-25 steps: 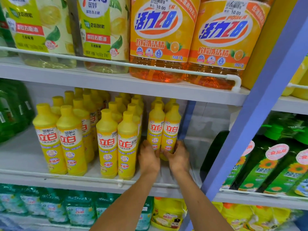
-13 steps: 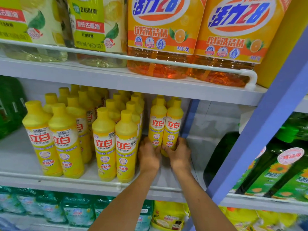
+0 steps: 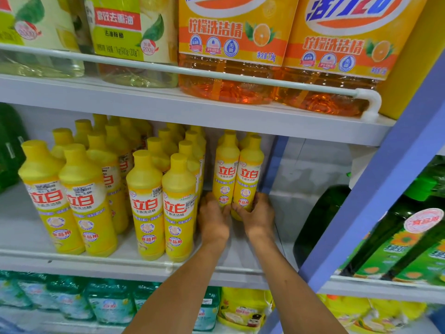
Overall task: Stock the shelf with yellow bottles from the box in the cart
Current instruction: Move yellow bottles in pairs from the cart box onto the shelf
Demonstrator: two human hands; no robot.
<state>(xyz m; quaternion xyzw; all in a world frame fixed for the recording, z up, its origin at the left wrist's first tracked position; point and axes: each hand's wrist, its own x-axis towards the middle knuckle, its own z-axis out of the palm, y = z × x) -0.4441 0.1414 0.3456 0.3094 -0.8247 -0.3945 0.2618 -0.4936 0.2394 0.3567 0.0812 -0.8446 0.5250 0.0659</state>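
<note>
Placing is under way: left grip [image 3: 214, 218] and right grip [image 3: 258, 213] each clasp the base of the 立白 yellow bottles [image 3: 226, 174] standing on the shelf [image 3: 237, 257] at three o'clock of the stocked rows [image 3: 144, 201], so the next move probably calls for letting go and fetching more; the orange jugs [image 3: 228, 44] at twelve o'clock read 柠檬洗洁精.

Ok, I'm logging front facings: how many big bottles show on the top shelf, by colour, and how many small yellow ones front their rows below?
Orange bottles: 2
Pale bottles with green labels: 2
Small yellow bottles at row fronts: 6, with the left hand and right hand holding 2
Total: 10
</note>
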